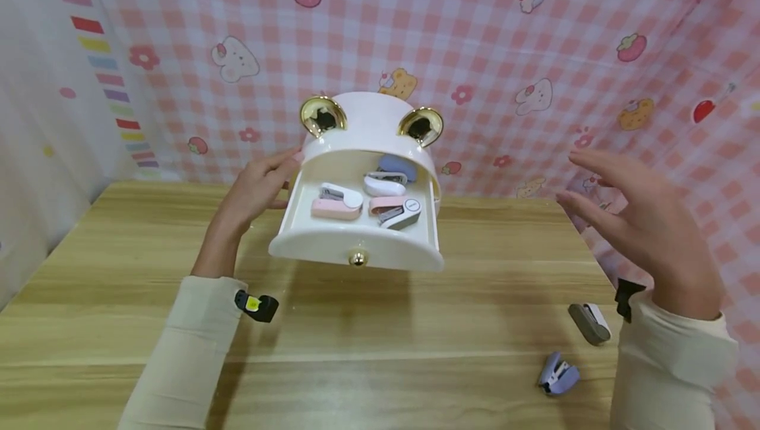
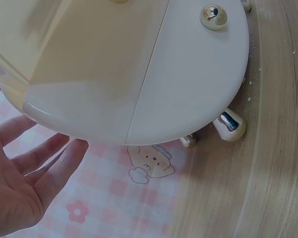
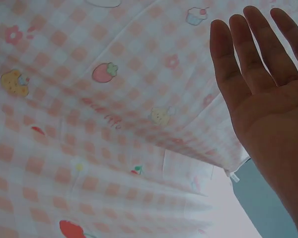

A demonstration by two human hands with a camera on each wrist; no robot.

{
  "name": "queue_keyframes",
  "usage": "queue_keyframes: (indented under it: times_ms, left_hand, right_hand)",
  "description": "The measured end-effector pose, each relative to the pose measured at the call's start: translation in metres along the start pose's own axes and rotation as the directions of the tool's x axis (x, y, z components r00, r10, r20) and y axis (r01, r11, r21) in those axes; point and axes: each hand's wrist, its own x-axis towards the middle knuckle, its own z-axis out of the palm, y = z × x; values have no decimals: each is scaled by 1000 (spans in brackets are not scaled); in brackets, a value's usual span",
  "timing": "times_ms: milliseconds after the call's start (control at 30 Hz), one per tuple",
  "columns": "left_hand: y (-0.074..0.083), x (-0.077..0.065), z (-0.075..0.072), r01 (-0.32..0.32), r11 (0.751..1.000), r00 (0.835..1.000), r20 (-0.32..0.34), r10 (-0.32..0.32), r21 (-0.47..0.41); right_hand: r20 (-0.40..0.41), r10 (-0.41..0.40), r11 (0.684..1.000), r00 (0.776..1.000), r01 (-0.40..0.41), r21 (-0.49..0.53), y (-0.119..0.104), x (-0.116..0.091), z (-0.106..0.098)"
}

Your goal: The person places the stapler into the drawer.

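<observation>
At the left, a cream sleeve [image 1: 184, 351] with a small black device [image 1: 264, 308] at its cuff reaches in over the tabletop [image 1: 89, 324]. The left hand [image 1: 246, 196] lies along the left side of a white box [image 1: 374, 120], fingers nearly straight and a little apart, their tips against its wall and clamped on nothing.

The box has two round gold-rimmed eyes on top and stands near the middle of the tabletop's far edge; the left wrist view shows gold feet [image 2: 231, 125] beneath it. Its drawer [image 1: 315, 245], with a gold knob [image 1: 358, 259], is pulled out toward the near edge. Inside, from left to right, lie a pink-and-white stapler [image 1: 334, 210], a white stapler [image 1: 384, 186], a blue stapler [image 1: 398, 167] partly hidden behind the white one, and a pink-and-grey stapler [image 1: 406, 216] nearer the drawer front.

Toward the near right corner of the tabletop lies a lavender stapler [image 1: 561, 379], and just beyond it, close to the right edge, a grey-and-white stapler [image 1: 589, 326].

Farthest right, the right hand [image 1: 653, 229] is raised by the right edge, holding nothing, its fingers straight and apart, before a pink checked cloth [image 1: 487, 41].
</observation>
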Motion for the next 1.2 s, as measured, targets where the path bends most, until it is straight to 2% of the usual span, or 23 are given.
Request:
queue_keyframes:
  times_ms: [100, 267, 500, 633, 700, 767, 833, 933, 1033, 1133, 1200]
  left_hand:
    - [0, 0, 0, 1, 1000, 1000, -8, -1, 1]
    - [0, -2, -1, 2, 1000, 1000, -16, -2, 4]
    - [0, -2, 0, -2, 1000, 1000, -24, 2, 13]
    - [0, 1, 4, -8, 1000, 999, -36, 8, 7]
    - [1, 3, 6, -15, 1000, 999, -34, 15, 3]
    - [2, 4, 8, -21, 1000, 999, -28, 21, 0]
    - [3, 5, 9, -23, 1000, 1000, -18, 23, -3]
    - [2, 7, 11, -24, 1000, 1000, -16, 24, -7]
    - [1, 8, 12, -26, 1000, 999, -21, 26, -7]
    - [2, 8, 12, -29, 1000, 999, -22, 29, 4]
    - [3, 7, 12, -32, 999, 999, -21, 32, 7]
  right_hand:
    - [8, 25, 999, 1000, -24, -46, 6, -7, -2]
    - [-8, -14, 995, 1000, 13, -98, 20, -22, 2]
    - [1, 115, 968, 993, -112, -222, 35, -44, 5]
    - [5, 164, 957, 986, -158, -242, 46, -61, 7]
    - [24, 217, 949, 976, -206, -238, 52, -70, 8]
    - [67, 299, 932, 952, -276, -234, 56, -80, 9]
    - [120, 380, 908, 917, -346, -235, 60, -90, 11]
    - [207, 506, 852, 838, -446, -275, 65, -103, 12]
    - [269, 589, 800, 762, -505, -323, 71, -111, 13]
    - [308, 630, 773, 713, -536, -339, 77, -118, 14]
    - [326, 639, 767, 697, -544, -339, 80, -124, 17]
